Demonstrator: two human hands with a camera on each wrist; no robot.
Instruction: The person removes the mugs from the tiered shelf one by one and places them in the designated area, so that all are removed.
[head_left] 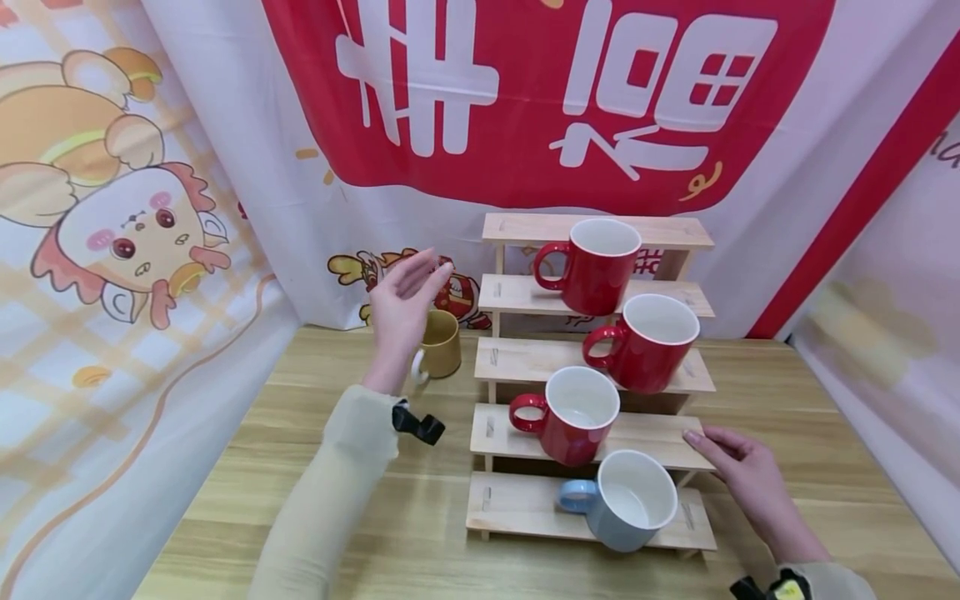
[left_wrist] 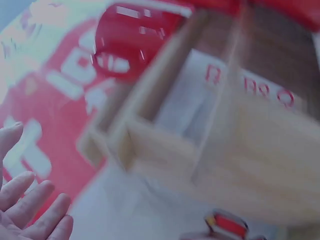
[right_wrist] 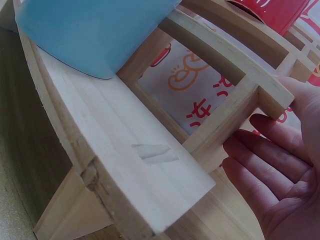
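Observation:
A stepped wooden rack (head_left: 517,508) holds several mugs, one per occupied step. Lowest is a light blue mug (head_left: 628,521), also seen as a blue wall (right_wrist: 95,35) in the right wrist view. Above it stand a red mug (head_left: 573,433), another red mug (head_left: 651,358) and a third red mug (head_left: 596,275), handles to the left. My right hand (head_left: 750,475) grips the right end of the second-lowest step, thumb on top and fingers below. My left hand (head_left: 401,308) is raised left of the rack with nothing in it, fingers loosely extended. It partly overlaps a mustard-yellow mug (head_left: 442,350) on the table.
The wood-grain table (head_left: 360,533) carries the rack and the yellow mug. Behind hangs a white cloth with a red banner (head_left: 525,167) and white characters. Printed cloth walls (head_left: 247,400) close in the left and right sides.

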